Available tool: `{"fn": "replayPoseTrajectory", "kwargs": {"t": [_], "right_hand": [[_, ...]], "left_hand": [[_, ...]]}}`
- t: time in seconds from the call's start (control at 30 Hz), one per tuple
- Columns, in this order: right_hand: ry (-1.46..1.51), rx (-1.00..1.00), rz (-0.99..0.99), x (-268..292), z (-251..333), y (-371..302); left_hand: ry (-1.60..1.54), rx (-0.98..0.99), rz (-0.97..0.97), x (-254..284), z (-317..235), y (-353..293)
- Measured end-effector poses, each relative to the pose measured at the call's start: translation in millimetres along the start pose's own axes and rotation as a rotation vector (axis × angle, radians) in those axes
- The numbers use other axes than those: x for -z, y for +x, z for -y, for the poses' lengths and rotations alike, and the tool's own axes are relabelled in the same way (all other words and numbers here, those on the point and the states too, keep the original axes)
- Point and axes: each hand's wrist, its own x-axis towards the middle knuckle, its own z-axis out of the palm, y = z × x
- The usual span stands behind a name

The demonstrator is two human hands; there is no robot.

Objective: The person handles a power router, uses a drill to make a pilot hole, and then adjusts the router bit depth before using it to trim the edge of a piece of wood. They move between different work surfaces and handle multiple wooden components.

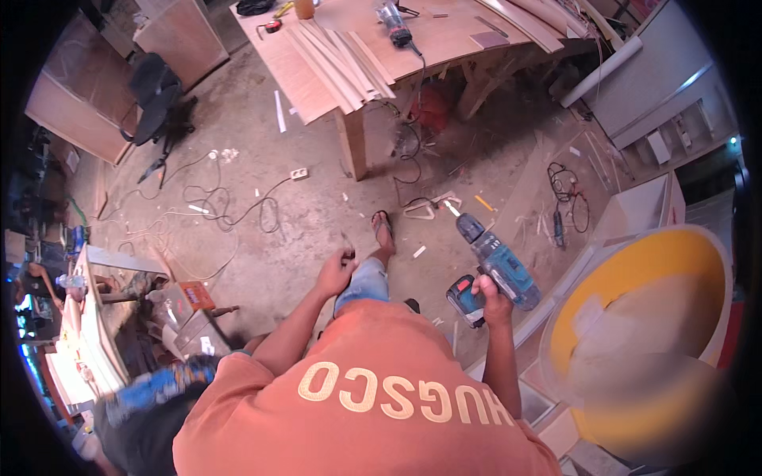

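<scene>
In my right hand [494,300] is a blue and black cordless drill [502,266], its fingers wrapped round the grip. The drill's bit points up and left over the floor, and its battery sits at the base of the handle. My left hand [337,271] is beside my knee, above the denim shorts [363,284]. Its fingers are curled together near a small dark, thin thing that I cannot make out.
Ahead is a plywood worktable [294,75] bearing wood strips [337,67] and a corded power tool [394,25]. Cables and an extension socket [298,174] lie across the floor. A large yellow round container [587,293] stands at my right. An office chair [155,91] is far left.
</scene>
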Motion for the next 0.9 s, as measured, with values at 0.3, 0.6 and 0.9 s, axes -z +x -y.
{"fn": "replayPoseTrajectory", "kwargs": {"t": [0.3,0.6,0.9], "right_hand": [[0.473,-0.056,-0.286,45,24,206],[0.777,-0.042,-0.01,65,47,428],[0.468,-0.127,0.5,108,60,698]], "left_hand": [[0.128,-0.635,-0.447,46,-326,326],[-0.365,-0.093,-0.46,75,-336,615],[-0.922,0.147,-0.149,79,-343,700]]}}
